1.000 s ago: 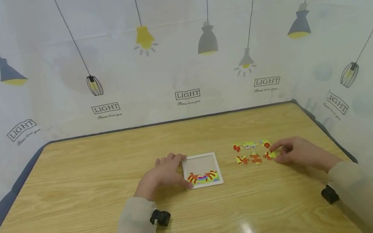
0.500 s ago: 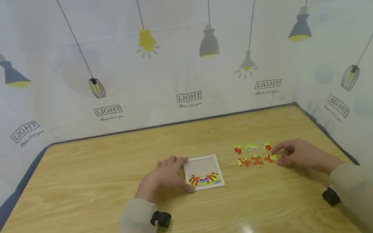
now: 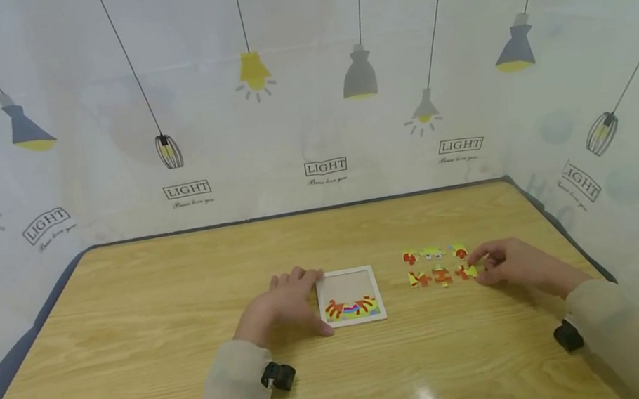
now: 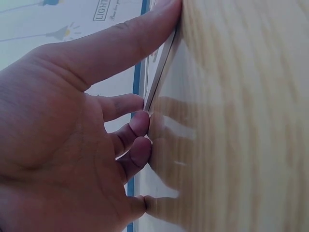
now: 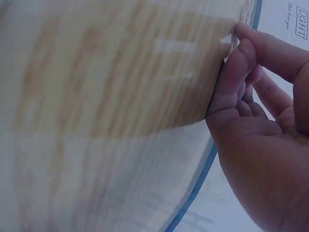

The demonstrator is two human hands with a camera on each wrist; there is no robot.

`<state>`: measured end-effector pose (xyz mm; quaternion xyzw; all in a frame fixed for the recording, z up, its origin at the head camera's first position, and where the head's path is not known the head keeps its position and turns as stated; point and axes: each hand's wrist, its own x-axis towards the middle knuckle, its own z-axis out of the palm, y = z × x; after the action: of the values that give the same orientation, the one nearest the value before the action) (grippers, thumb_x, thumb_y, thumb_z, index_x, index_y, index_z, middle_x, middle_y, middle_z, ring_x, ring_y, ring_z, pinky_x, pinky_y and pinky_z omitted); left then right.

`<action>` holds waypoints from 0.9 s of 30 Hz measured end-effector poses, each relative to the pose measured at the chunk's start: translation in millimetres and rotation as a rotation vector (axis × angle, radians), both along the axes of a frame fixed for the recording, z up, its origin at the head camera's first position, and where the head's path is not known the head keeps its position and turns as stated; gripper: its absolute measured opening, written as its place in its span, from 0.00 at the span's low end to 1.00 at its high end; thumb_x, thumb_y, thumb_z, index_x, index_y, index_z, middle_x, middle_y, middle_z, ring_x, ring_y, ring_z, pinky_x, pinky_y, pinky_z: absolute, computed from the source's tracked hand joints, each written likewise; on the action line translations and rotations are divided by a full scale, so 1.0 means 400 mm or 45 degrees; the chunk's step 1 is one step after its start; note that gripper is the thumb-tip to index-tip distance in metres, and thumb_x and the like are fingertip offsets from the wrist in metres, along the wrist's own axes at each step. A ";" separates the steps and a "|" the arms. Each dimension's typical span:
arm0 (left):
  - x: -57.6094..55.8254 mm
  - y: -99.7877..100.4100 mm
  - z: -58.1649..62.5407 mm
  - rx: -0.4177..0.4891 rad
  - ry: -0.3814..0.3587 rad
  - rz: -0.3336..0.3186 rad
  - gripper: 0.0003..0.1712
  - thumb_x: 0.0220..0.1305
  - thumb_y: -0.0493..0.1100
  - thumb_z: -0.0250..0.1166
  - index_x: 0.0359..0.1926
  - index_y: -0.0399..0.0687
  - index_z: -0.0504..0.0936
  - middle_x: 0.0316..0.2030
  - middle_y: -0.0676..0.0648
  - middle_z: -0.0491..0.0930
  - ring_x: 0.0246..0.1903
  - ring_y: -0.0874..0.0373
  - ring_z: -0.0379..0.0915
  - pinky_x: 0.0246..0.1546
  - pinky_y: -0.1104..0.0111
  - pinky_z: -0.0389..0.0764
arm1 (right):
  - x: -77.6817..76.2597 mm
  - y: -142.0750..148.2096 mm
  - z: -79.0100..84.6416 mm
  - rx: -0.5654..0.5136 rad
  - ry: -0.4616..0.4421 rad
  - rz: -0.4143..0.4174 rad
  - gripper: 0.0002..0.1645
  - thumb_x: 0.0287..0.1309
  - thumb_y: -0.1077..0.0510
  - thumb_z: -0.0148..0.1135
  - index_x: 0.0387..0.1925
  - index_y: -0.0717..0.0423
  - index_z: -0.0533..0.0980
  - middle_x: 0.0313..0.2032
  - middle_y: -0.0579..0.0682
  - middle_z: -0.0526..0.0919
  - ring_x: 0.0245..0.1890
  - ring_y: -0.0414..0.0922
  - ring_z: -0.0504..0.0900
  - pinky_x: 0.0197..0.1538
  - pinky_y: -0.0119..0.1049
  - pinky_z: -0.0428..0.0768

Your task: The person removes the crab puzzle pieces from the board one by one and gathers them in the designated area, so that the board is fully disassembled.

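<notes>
In the head view my left hand (image 3: 280,306) holds the left side of a white square puzzle frame (image 3: 379,296), thumb near its front corner and index finger at its back corner. Assembled along the frame's near part is a red, yellow and blue strip (image 3: 351,308); the part behind it is bare board. My right hand (image 3: 507,264) pinches the right edge of a red-and-yellow puzzle piece (image 3: 465,271) on the table. In the left wrist view the thumb (image 4: 120,46) lies along the frame's edge. The right wrist view shows the fingertips (image 5: 245,50) low at the table; the piece is hidden there.
Several other loose pieces lie in two rows right of the frame, among them a red-and-orange piece (image 3: 441,276) and a yellow piece with eyes (image 3: 432,254). The wooden table (image 3: 179,274) meets a lamp-printed cloth wall (image 3: 239,142) behind and at the sides.
The head view has shifted slightly, so the table sits a little lower in it. The left thumb has slid slightly at the frame's near corner. Frame, pieces and right hand keep their places.
</notes>
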<state>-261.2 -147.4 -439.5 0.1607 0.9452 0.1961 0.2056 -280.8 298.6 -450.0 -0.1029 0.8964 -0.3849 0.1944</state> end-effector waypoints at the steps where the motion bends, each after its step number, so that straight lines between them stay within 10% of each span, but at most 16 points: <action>1: -0.001 0.002 -0.001 -0.002 -0.005 0.006 0.61 0.55 0.59 0.82 0.83 0.54 0.60 0.82 0.40 0.58 0.84 0.35 0.45 0.86 0.41 0.40 | -0.003 0.003 -0.001 0.000 -0.002 0.004 0.26 0.67 0.59 0.71 0.63 0.63 0.77 0.32 0.48 0.76 0.31 0.41 0.71 0.34 0.33 0.75; 7: 0.006 0.005 0.010 0.005 -0.028 0.019 0.61 0.55 0.59 0.82 0.83 0.53 0.60 0.82 0.39 0.58 0.83 0.34 0.45 0.86 0.40 0.41 | -0.022 -0.028 0.051 -0.017 -0.006 0.055 0.28 0.67 0.57 0.71 0.65 0.61 0.75 0.34 0.54 0.82 0.31 0.46 0.78 0.38 0.39 0.82; 14: 0.011 0.002 0.017 0.032 -0.027 0.025 0.61 0.55 0.59 0.82 0.83 0.53 0.60 0.82 0.39 0.57 0.84 0.33 0.44 0.86 0.40 0.40 | -0.008 -0.289 0.153 0.006 0.075 0.189 0.24 0.70 0.53 0.69 0.63 0.58 0.78 0.40 0.61 0.89 0.34 0.55 0.86 0.38 0.51 0.87; 20: 0.003 -0.004 0.016 0.031 -0.019 0.013 0.61 0.55 0.61 0.82 0.83 0.53 0.60 0.82 0.40 0.58 0.84 0.33 0.45 0.85 0.39 0.39 | 0.018 -0.493 0.122 -0.009 0.029 0.385 0.20 0.70 0.58 0.69 0.59 0.60 0.81 0.34 0.56 0.90 0.28 0.46 0.85 0.36 0.42 0.87; 27: 0.004 -0.005 0.015 0.039 0.022 -0.050 0.61 0.54 0.59 0.83 0.81 0.46 0.62 0.77 0.37 0.64 0.79 0.34 0.55 0.84 0.36 0.44 | 0.016 -0.561 0.060 0.071 -0.052 0.369 0.14 0.66 0.61 0.72 0.52 0.54 0.82 0.29 0.48 0.87 0.26 0.40 0.81 0.33 0.31 0.80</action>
<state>-259.7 -149.2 -433.6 0.1840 0.9405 0.2051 0.1987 -274.3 74.4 -426.2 -0.2178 0.8783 -0.3300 0.2689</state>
